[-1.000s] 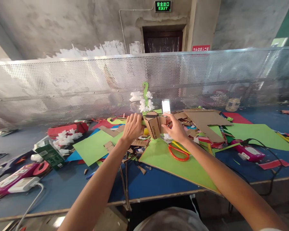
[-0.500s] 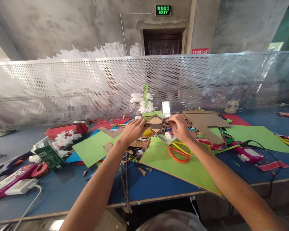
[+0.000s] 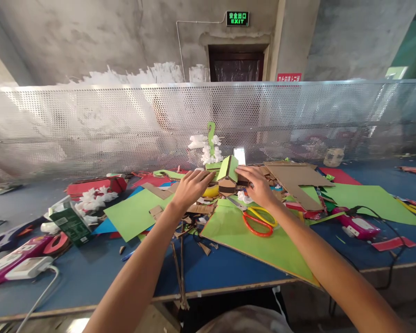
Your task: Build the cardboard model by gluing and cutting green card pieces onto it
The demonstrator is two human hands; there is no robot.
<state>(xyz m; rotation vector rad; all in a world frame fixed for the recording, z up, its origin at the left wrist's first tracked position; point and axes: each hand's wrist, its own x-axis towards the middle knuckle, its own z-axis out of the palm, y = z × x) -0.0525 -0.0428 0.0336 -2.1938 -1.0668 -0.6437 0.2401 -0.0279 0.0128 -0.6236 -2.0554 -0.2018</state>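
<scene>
— Is the grip recorded?

— The right hand (image 3: 258, 186) is recorded as closed lightly on the cardboard house (image 3: 228, 175). Its fingers are laid against the right wall and roof slope, and the thumb is hidden. The left hand (image 3: 190, 187) is seen half open, with the fingertips brought up to the left eave. Whether contact is made there cannot be told.

— How is the house placed from the hands?

— It is found directly between them, just beyond the fingertips, and upright. A gable end is turned toward the person, so the ridge of the green roof appears to be run front to back, across the line joining the two hands. The right hand is judged the nearer, being laid on the house itself.

— What is noted further out?

— A yellow piece (image 3: 211, 190) is noted low at the left of the house, beside the left fingertips. Scissors (image 3: 260, 221) are laid on a green sheet (image 3: 239, 243) under the right wrist, apart from the house. White paper flowers (image 3: 206, 149) are set just behind it. Everything is borne on the blue table (image 3: 90, 273).
</scene>
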